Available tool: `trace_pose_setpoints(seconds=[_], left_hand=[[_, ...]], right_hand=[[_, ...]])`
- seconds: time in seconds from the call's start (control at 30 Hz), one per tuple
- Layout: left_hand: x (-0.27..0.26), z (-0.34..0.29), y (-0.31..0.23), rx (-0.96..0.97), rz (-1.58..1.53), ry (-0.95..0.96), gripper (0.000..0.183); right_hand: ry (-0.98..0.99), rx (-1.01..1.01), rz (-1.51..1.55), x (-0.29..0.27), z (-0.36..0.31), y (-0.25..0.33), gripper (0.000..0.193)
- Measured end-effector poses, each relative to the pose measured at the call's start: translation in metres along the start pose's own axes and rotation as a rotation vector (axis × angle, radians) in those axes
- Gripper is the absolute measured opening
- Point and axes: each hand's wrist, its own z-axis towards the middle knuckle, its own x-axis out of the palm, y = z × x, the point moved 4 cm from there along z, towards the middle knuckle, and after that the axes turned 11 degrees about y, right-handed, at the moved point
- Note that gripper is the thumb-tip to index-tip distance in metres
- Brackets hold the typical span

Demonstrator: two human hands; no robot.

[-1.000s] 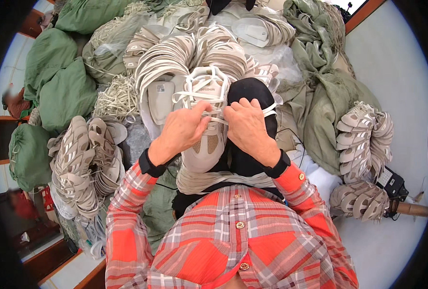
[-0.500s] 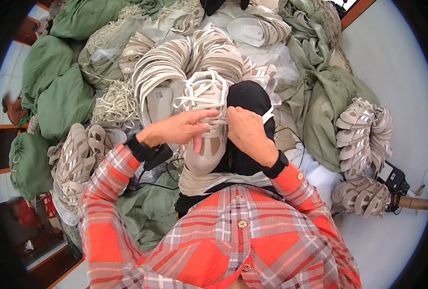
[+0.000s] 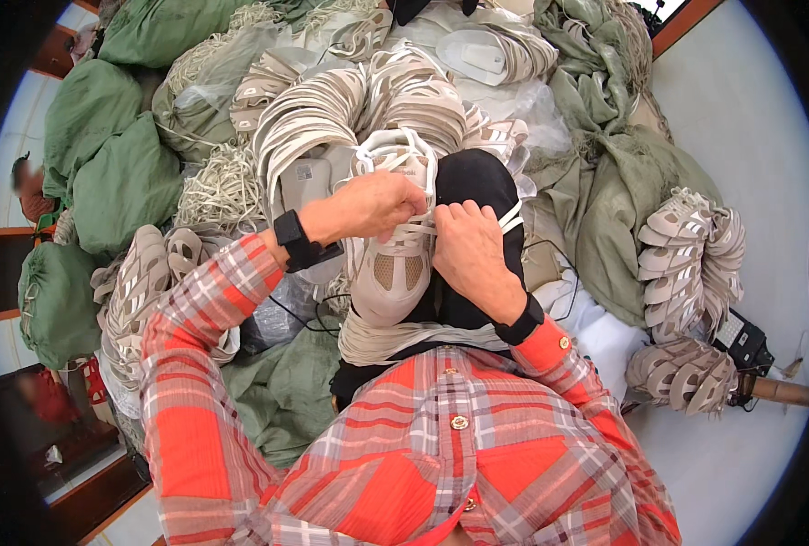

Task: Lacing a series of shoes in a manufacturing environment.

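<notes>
A beige and white sneaker upper [image 3: 391,282] lies over my lap, toe toward me, with mesh panels and a partly laced throat. My left hand [image 3: 368,207] reaches across the throat from the left, its fingers pinched together at the lacing. On the other side, my right hand [image 3: 470,247] grips the white shoelace [image 3: 511,218] close to the eyelets. A loose part of that lace crosses my black-clad knee [image 3: 479,177]. The fingertips of both hands partly hide the lace they pinch.
Fanned stacks of sneaker uppers [image 3: 309,118] stand just beyond my knees; another stack [image 3: 682,259] is at the right. Loose laces [image 3: 222,187] lie in a pile at the left. Green sacks [image 3: 104,196] line the far left. A bundle of pale laces [image 3: 377,344] lies across my lap.
My left hand has gone from extended fingers beside the lacing to a pinch higher on the throat. The right hand remains near the eyelets, slightly shifted.
</notes>
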Motion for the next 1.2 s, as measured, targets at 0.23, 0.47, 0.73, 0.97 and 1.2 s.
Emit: trace_pose_setpoints(seconds=[0.23,0.47,0.73,0.97,1.2], left_hand=[[-0.002,0.003,-0.005,-0.04,0.015,-0.027,0.014],[0.003,-0.008,-0.012,0.067,0.575,-0.172,0.009],[-0.028,-0.07,0.021,-0.096,0.205,-0.367,0.01],[0.051,-0.067,0.022,0.353,-1.832,0.014,0.016],[0.069,-0.06,0.015,0.591,-2.116,-0.096,0.011]], right_hand=[[-0.017,0.005,0.061,0.008,0.002,-0.005,0.011],[-0.123,-0.131,0.109,-0.001,0.0,-0.002,0.011],[-0.085,-0.324,0.092,-0.018,0.011,0.007,0.013],[0.106,-0.397,-0.026,-0.021,0.029,0.014,0.019],[0.556,-0.426,-0.019,-0.029,0.054,0.015,0.028]])
